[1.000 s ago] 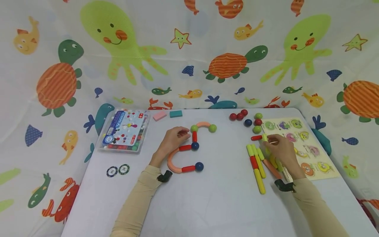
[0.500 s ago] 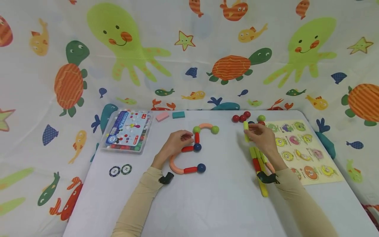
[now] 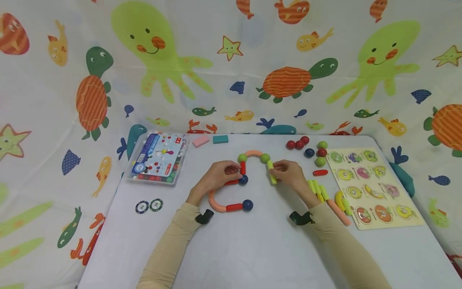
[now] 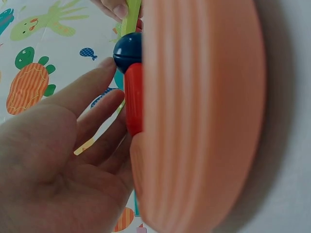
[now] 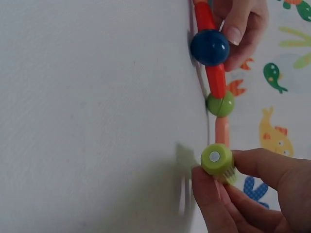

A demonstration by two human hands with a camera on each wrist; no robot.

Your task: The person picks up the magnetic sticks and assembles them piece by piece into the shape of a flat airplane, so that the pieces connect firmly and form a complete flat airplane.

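Centrally on the white table (image 3: 252, 249) lies a chain of rods and balls, and the right hand (image 3: 288, 176) pinches a yellow-green rod (image 3: 271, 172) between thumb and fingertips, its upper end touching the green ball (image 3: 265, 158) at the right end of the orange arc (image 3: 254, 153). The left hand (image 3: 216, 178) has its fingers curled about the short red rod (image 3: 232, 182) beside the blue ball (image 3: 243, 180). Loose rods (image 3: 319, 190) lie just right of the right hand, with 6 balls (image 3: 309, 152) beyond. Writing on the clear bead box (image 3: 159, 158) is too small to read; 2 poker chips (image 3: 148, 206) sit near the left edge
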